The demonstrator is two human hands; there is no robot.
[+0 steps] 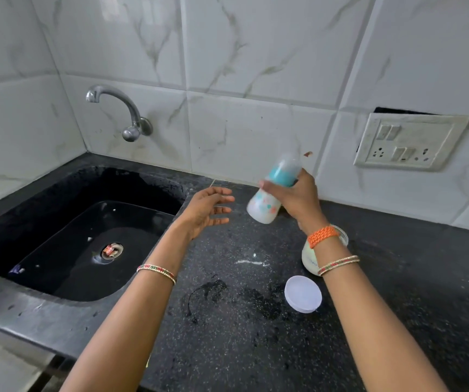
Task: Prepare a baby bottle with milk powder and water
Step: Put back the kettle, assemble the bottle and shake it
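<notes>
The baby bottle [267, 202] is held in the air above the dark surface [227, 335], tilted with its capped teal collar toward one o'clock and its milky base toward seven o'clock; its outline is blurred, so a shaking step is judged to be in hand. For this to be done well, the collar should be kept gripped firmly so the cap cannot loosen, the motion should be kept over the surface and away from the sink [80, 250], and it should be carried on until no powder is seen clinging to the base. The right hand [298, 199] is wrapped around the bottle's neck, with the fingers [267, 185] curled round the teal collar. The left hand [207, 207], at nine o'clock from the bottle and apart from it, holds nothing; its fingers are spread and nearly straight, pointing toward the bottle. The powder jar [311, 257] stands open at five o'clock from the bottle, partly hidden by the right wrist, and its white lid [303, 294] lies just beside it at six o'clock. A streak of spilled powder [251, 262] is seen between the hands.
</notes>
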